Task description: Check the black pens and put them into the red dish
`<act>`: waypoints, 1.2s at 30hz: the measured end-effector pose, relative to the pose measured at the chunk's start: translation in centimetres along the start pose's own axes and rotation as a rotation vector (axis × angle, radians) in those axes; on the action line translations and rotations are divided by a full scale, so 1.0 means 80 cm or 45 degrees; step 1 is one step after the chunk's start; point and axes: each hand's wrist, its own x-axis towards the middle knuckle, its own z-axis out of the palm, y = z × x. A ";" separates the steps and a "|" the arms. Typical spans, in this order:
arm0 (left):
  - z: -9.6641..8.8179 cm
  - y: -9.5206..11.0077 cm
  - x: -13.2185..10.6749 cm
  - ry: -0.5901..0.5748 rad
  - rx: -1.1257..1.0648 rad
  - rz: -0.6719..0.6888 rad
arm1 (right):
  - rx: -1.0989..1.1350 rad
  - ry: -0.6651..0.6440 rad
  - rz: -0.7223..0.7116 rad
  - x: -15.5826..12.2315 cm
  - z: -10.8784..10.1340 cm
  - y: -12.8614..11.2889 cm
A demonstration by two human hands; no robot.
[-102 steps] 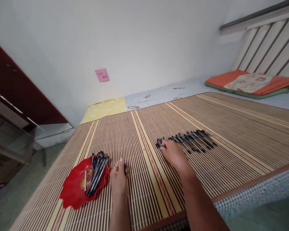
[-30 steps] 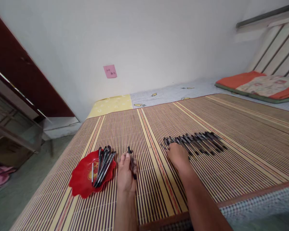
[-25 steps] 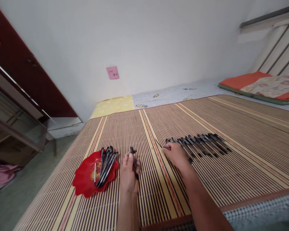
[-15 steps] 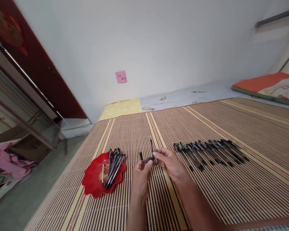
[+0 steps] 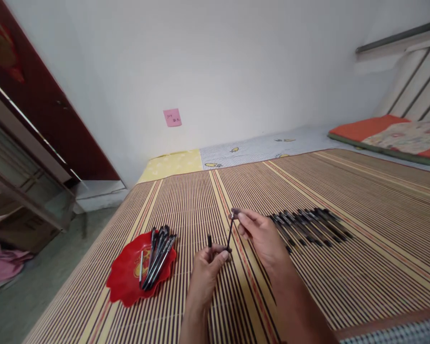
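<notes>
My left hand [image 5: 207,274] is closed around a black pen barrel [image 5: 209,241] that sticks up from between thumb and fingers. My right hand [image 5: 262,237] pinches the top of a thin pen refill [image 5: 230,235], whose lower end meets the left hand's fingertips. Both hands hover over a striped bamboo mat [image 5: 361,200]. To the left lies a red plate [image 5: 123,282] with several black pens [image 5: 156,255] in it. A row of several black pens [image 5: 311,225] lies on the mat just right of my right hand.
The mat covers a bed against a white wall with a pink sticky note [image 5: 172,117]. An orange and patterned cushion [image 5: 390,136] lies at the far right by the headboard. A dark red cabinet [image 5: 39,124] and floor clutter stand to the left.
My left hand picked a pen off the mat near the plate. My right hand left the row of pens and came over to it, now holding a thin refill at the barrel.
</notes>
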 end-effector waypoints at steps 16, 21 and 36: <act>0.000 0.000 -0.001 0.016 0.121 0.065 | 0.071 -0.138 0.046 -0.004 0.004 -0.010; 0.000 0.010 -0.010 -0.122 0.184 0.105 | 0.152 0.096 -0.110 -0.005 -0.002 -0.024; 0.011 0.026 -0.019 -0.384 0.316 0.098 | 0.332 0.289 -0.307 -0.022 -0.001 -0.059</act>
